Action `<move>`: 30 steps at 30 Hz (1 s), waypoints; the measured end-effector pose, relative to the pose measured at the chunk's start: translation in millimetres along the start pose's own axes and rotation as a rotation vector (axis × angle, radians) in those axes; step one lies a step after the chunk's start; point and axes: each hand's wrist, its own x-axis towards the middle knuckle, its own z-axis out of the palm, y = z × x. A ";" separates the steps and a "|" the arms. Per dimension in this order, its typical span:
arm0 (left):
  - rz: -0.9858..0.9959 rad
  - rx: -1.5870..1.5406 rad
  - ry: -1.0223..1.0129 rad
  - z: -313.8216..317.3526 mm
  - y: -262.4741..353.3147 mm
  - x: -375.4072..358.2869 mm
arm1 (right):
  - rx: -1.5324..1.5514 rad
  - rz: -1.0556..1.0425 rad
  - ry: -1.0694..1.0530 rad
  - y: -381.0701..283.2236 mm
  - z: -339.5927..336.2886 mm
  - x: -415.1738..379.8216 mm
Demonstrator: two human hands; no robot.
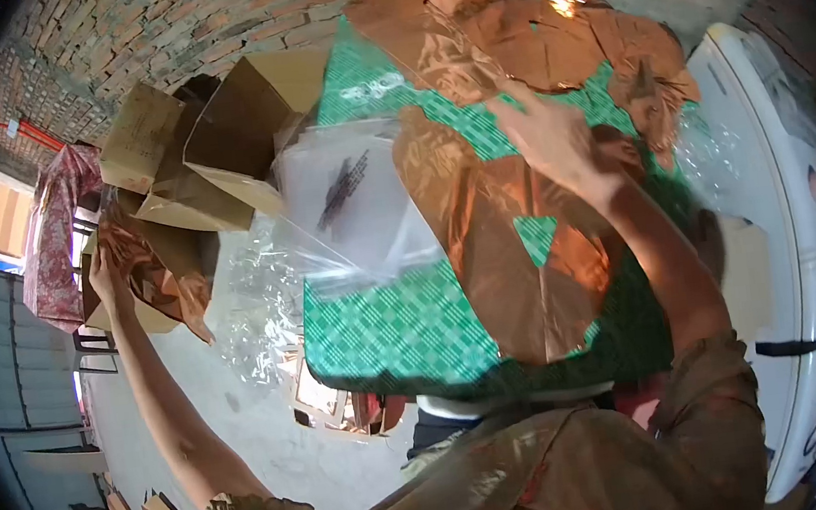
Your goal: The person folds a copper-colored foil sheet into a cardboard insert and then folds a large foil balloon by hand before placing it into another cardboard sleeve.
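Observation:
On the far left, my left hand point(107, 277) is at a crumpled sheet of shiny copper-coloured plastic film point(165, 273) in the mouth of a cardboard box. Its fingers look closed on the film's edge, though they are small and partly hidden. My right hand point(548, 136) is stretched over the table with fingers apart, holding nothing. Its fingertips are close to a rumpled pile of the same film point(525, 40) at the far edge. Below that hand lies another copper film piece point(497, 245), flat, with a gap showing the green checked tablecloth point(396, 322).
A stack of clear plastic bags point(352, 201) lies on the table's left. Open cardboard boxes point(229, 139) stand beyond it. Clear plastic wrap point(256, 292) hangs near the table's left side. A white appliance point(779, 243) stands at the right, and a brick wall point(249, 11) runs behind.

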 end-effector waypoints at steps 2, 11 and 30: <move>0.122 0.032 -0.143 10.0 15.9 -4.4 | -0.136 -0.034 -0.005 -3.3 -8.7 -74.8; 0.223 -0.047 -0.291 119.3 206.2 -63.0 | -0.024 0.238 -0.103 -45.1 -52.1 -245.9; 0.535 -0.028 -1.143 303.1 455.5 -265.8 | 1.168 0.647 0.151 -25.5 -106.0 -230.6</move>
